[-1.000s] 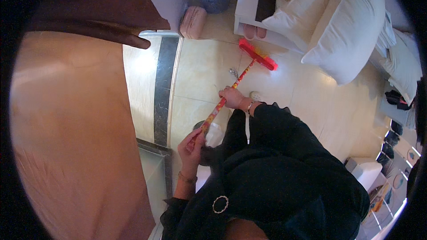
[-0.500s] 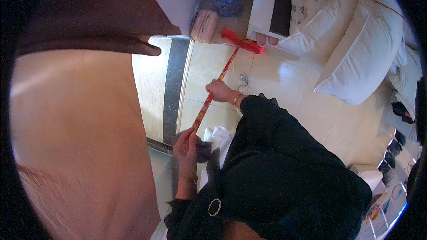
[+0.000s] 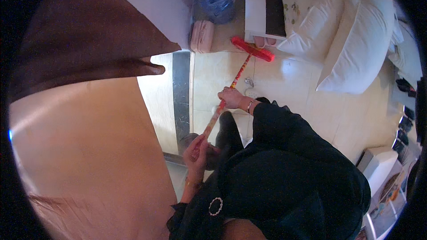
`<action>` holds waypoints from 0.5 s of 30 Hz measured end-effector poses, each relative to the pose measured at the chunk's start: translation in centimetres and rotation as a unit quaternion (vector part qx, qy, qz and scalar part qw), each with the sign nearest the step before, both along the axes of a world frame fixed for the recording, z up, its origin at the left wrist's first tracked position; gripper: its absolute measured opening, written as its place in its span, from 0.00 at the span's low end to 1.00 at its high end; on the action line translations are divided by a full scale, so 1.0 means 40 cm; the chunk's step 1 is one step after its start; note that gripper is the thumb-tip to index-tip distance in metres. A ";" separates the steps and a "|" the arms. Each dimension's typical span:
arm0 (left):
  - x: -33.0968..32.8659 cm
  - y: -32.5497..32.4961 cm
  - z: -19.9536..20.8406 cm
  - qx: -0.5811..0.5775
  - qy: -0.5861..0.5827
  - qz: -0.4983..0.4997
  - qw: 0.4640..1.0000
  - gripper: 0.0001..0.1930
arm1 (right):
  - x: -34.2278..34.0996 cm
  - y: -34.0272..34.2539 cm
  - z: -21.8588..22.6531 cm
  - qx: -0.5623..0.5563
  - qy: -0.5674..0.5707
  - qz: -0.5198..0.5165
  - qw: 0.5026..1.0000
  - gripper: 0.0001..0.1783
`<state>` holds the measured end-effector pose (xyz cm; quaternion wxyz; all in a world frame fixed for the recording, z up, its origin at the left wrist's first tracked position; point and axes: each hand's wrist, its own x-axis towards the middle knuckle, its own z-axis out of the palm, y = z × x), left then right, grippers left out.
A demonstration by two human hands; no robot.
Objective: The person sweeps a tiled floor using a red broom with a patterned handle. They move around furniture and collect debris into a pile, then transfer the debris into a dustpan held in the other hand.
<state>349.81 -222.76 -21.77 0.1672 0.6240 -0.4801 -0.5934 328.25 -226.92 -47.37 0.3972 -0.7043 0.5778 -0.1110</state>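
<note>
A broom with a red bristle head (image 3: 252, 49) and a red-and-yellow patterned handle (image 3: 240, 72) slants across the tiled floor. Its head rests on the tiles beside a pair of pink slippers (image 3: 265, 41). My right hand (image 3: 231, 98) is closed around the middle of the handle. Lower down, my left hand (image 3: 195, 152) wraps the handle near its end, which the fingers hide.
A brown-covered surface (image 3: 80, 133) fills the left side, under a dark brown cloth (image 3: 89, 31). Ahead stand a pink case (image 3: 202, 36) and a blue water bottle (image 3: 218, 4). White pillows (image 3: 358, 46) hang over the floor at right. A floor drain (image 3: 251, 93) lies near my right hand.
The broom head has shifted a little to the right across the floor, and both hands have moved right with the handle. A dark-clad leg now shows beside the handle.
</note>
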 end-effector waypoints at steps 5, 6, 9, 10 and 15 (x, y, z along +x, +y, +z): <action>0.153 -0.037 0.025 -0.037 -0.037 -0.065 0.997 0.13 | 0.181 -0.003 -0.017 -0.005 -0.057 -0.009 0.998 0.08; 0.192 -0.052 0.048 -0.015 -0.062 -0.075 0.995 0.14 | 0.218 -0.012 -0.004 -0.027 -0.064 -0.028 0.997 0.08; 0.322 -0.063 0.136 0.024 -0.048 -0.119 0.991 0.15 | 0.327 0.017 0.046 -0.056 -0.070 -0.071 0.993 0.07; 0.352 -0.067 0.139 0.014 -0.067 -0.149 0.987 0.15 | 0.342 0.026 0.054 -0.057 -0.056 -0.088 0.993 0.08; 0.438 -0.136 -0.065 -0.150 0.107 -0.222 0.957 0.13 | 0.348 0.066 0.016 -0.044 0.044 -0.159 0.985 0.08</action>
